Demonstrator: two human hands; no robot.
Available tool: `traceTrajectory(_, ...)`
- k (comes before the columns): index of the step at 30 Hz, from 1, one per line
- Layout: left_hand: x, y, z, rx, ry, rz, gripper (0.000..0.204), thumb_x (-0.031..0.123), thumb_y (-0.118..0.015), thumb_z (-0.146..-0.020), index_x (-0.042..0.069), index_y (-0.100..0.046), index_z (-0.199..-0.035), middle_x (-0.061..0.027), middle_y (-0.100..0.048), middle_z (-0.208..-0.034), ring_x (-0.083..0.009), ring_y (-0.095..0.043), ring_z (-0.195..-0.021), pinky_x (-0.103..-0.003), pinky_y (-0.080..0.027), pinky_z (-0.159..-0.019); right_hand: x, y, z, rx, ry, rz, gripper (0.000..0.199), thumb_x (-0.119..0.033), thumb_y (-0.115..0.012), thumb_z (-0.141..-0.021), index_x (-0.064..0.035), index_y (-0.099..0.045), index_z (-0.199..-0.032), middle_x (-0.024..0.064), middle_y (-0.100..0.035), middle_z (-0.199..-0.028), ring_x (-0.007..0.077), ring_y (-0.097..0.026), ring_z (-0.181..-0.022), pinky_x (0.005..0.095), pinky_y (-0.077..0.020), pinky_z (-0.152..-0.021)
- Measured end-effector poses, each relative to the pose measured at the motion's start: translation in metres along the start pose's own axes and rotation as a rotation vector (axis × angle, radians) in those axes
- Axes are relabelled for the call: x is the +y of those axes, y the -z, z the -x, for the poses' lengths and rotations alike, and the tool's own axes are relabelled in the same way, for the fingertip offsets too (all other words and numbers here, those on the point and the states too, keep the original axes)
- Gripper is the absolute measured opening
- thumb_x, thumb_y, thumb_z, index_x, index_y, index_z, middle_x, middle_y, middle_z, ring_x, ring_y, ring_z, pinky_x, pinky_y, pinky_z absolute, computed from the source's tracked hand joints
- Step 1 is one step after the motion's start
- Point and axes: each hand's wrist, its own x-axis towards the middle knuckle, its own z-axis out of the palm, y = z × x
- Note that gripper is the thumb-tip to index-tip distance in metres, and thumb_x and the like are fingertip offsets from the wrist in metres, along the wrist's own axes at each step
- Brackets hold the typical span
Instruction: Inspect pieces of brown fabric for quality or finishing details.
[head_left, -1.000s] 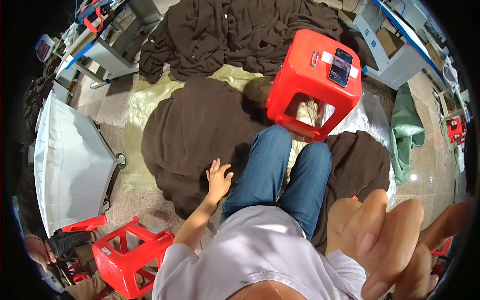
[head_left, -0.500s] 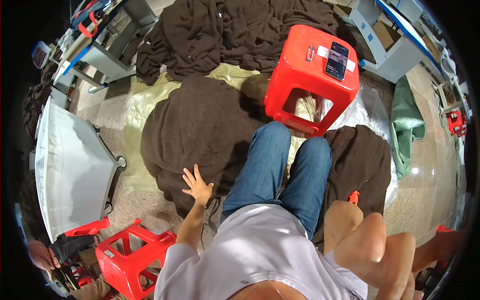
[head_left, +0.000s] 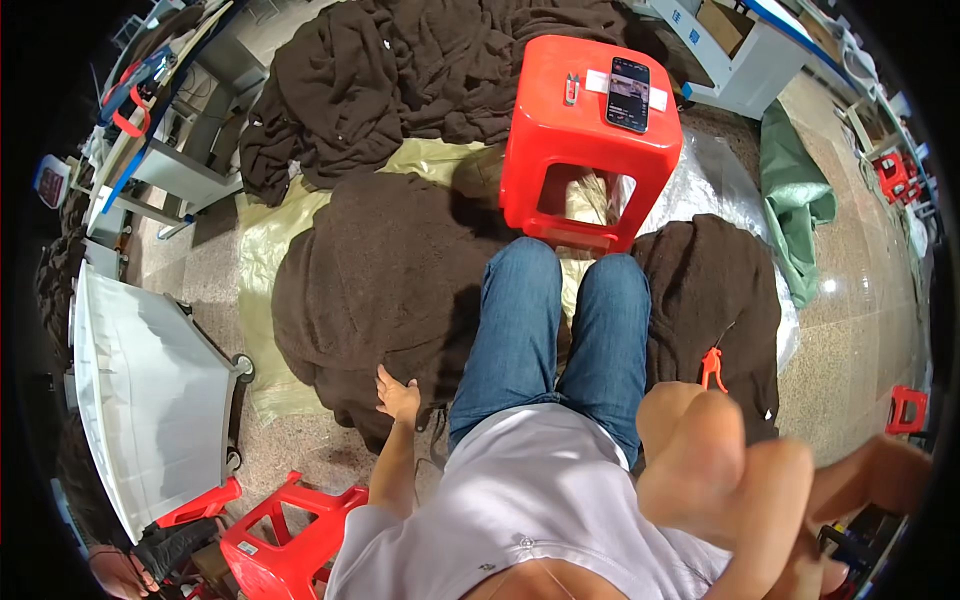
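My left hand (head_left: 398, 398) is open, its fingers spread at the near edge of a large brown cloth pile (head_left: 380, 270) left of my knees. Whether it presses on the cloth I cannot tell. Raised close to the camera at the lower right, my right hand (head_left: 720, 460) looks large and blurred, with bent fingers. Its fingertips are hidden, so anything in them does not show. Beyond it, a small tool with an orange handle (head_left: 712, 370) lies on another brown cloth heap (head_left: 705, 290) right of my legs.
Ahead stands a red stool (head_left: 590, 140) bearing a phone (head_left: 628, 95) and small metal snips (head_left: 571, 90). More brown cloth (head_left: 350, 90) lies behind it. A white wheeled bin (head_left: 150, 390) is at left, with another red stool (head_left: 290, 530) nearer me. Green sheeting (head_left: 795, 205) lies right.
The view has shifted, so the stool and cloth sit further left and higher. My left hand's fingers are less widely spread. My right hand stays raised and bent near the camera.
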Motion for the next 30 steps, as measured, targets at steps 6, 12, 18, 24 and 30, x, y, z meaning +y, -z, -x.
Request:
traceTrajectory(6,-0.004,-0.005,-0.002,0.017,-0.059,-0.194,0.088,0.024,-0.078,-0.079,0.017,-0.024,-0.148,-0.0142,-0.04,-0.142,-0.0356,-0.043,-0.128,-0.064,-0.028,-0.108,0.017,-0.005,-0.007,0.097,0.235,0.239,0.046,-0.025,-0.072,-0.079,-0.0129,-0.052,-0.118,-0.0161,-0.056,-0.065,0.0061,-0.047,-0.082,0.0388,-0.0229,-0.103)
traceTrajectory(12,0.02,0.015,-0.002,0.445,-0.174,0.145,0.097,0.015,-0.087,-0.068,0.016,-0.029,-0.146,-0.0183,-0.023,-0.153,-0.0433,-0.038,-0.13,-0.051,-0.044,-0.101,0.022,0.009,-0.004,-0.036,0.302,0.482,0.033,-0.035,-0.072,-0.081,-0.0231,-0.059,-0.108,-0.0108,-0.056,-0.092,0.0164,-0.049,-0.096,0.0484,-0.0155,-0.111)
traceTrajectory(18,0.014,0.029,-0.014,0.496,-0.064,0.174,0.107,0.011,-0.086,-0.068,0.026,-0.022,-0.152,-0.0192,-0.004,-0.16,-0.0458,-0.026,-0.14,-0.053,-0.041,-0.104,0.034,0.023,0.003,-0.001,0.396,0.753,0.035,-0.036,-0.068,-0.084,-0.0231,-0.057,-0.115,-0.0079,-0.057,-0.097,0.0209,-0.05,-0.1,0.0524,-0.0146,-0.112)
traceTrajectory(24,0.003,0.046,-0.023,0.517,-0.212,-0.079,0.112,0.013,-0.087,-0.064,0.032,-0.022,-0.153,-0.0217,-0.003,-0.16,-0.0451,-0.021,-0.143,-0.056,-0.04,-0.103,0.091,0.074,0.044,-0.287,-0.125,0.973,0.038,-0.005,-0.058,-0.089,0.0068,-0.05,-0.124,0.0183,-0.061,-0.114,0.0215,-0.058,-0.092,0.0344,-0.0466,-0.086)
traceTrajectory(30,0.009,0.08,-0.082,0.755,-0.483,0.232,0.031,0.003,-0.057,-0.076,0.012,-0.057,-0.105,-0.0237,-0.066,-0.093,-0.0447,-0.062,-0.087,-0.052,-0.048,-0.074,0.129,0.103,0.105,-0.415,-0.551,1.027,0.031,0.004,-0.061,-0.085,0.0005,-0.063,-0.116,0.0102,-0.06,-0.109,0.0158,-0.055,-0.089,0.028,-0.0458,-0.081)
